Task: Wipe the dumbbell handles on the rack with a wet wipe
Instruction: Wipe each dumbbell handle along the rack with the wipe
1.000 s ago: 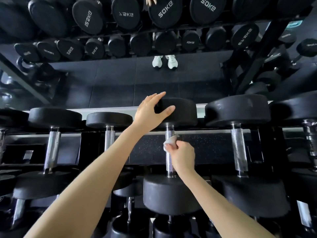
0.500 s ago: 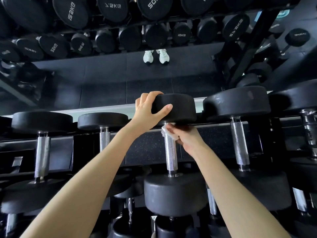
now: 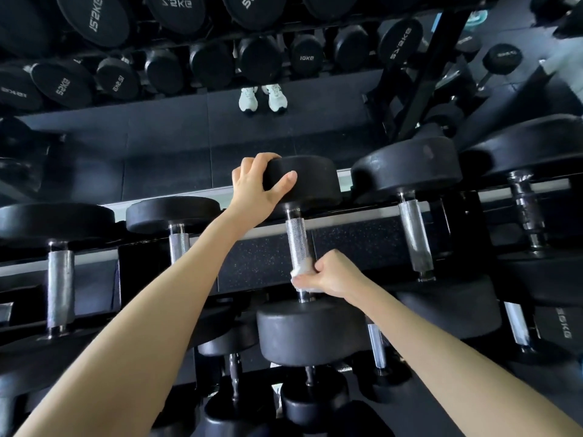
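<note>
Danger spot: the left grip (image 3: 255, 187) clasped the far head (image 3: 306, 181), and if it slackened, the dumbbell could roll on the rack (image 3: 347, 219) under the rubbing. The right grip (image 3: 334, 275) was clenched on the wet wipe (image 3: 302, 273), wrapped round the handle (image 3: 297, 241) low down, just above the near head (image 3: 309, 332).

Wet wipe (image 3: 300, 272) mostly inside right hand (image 3: 335, 274)

The dumbbell handle (image 3: 296, 244) is bright silvery metal, its grip roughened by fine knurling, with smoother collars at both ends. The dumbbell head (image 3: 315, 181) looks like matt black rubber, faintly dusty. The wet wipe (image 3: 300, 272) is thin, white, crumpled cloth. The rack panel (image 3: 252, 257) is matt black with pale speckles.
</note>
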Available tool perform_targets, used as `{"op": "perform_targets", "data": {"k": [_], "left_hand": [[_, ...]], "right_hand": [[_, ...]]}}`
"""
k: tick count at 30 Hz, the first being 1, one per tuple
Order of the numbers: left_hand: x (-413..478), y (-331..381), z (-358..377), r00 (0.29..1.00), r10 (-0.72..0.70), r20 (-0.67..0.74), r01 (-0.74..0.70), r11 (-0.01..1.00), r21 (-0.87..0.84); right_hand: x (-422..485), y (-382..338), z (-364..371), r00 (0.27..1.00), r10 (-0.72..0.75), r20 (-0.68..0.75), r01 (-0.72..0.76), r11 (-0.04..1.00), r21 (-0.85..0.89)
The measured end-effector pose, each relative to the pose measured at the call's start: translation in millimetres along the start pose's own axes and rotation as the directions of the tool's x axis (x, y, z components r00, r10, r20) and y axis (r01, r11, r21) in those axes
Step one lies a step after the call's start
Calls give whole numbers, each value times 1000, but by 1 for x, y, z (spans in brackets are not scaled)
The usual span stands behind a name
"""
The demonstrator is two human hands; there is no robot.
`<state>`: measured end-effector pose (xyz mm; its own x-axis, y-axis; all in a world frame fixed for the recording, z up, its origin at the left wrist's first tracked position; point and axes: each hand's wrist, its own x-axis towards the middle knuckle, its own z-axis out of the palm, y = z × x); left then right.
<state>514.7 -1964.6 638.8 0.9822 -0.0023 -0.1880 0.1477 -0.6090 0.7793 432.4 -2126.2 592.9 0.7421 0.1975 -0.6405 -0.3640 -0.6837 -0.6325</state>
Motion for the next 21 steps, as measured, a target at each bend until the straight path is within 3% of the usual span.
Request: {"op": "perform_targets", "data": {"k": [3, 6, 9, 15, 21], "left_hand": [[0, 0, -1, 1000, 2, 13, -2, 1000, -2], [1, -1, 0, 1000, 5, -2, -5, 1000, 0], [2, -2, 1, 1000, 12, -15, -12, 1000, -3], [3, -5, 2, 1000, 15, -14, -15, 1000, -14], [3, -6, 3, 999, 26, -30, -26, 1000, -5]], "right_hand": [[-3, -4, -2, 999, 0, 43, 6, 993, -121], [0, -6, 5, 999, 25, -40, -29, 994, -102], [10, -5, 3, 997, 23, -73, -13, 991, 132], [33, -17, -19, 995, -39, 97, -23, 823, 567], [48, -34, -19, 997, 49, -67, 16, 681, 733]]}}
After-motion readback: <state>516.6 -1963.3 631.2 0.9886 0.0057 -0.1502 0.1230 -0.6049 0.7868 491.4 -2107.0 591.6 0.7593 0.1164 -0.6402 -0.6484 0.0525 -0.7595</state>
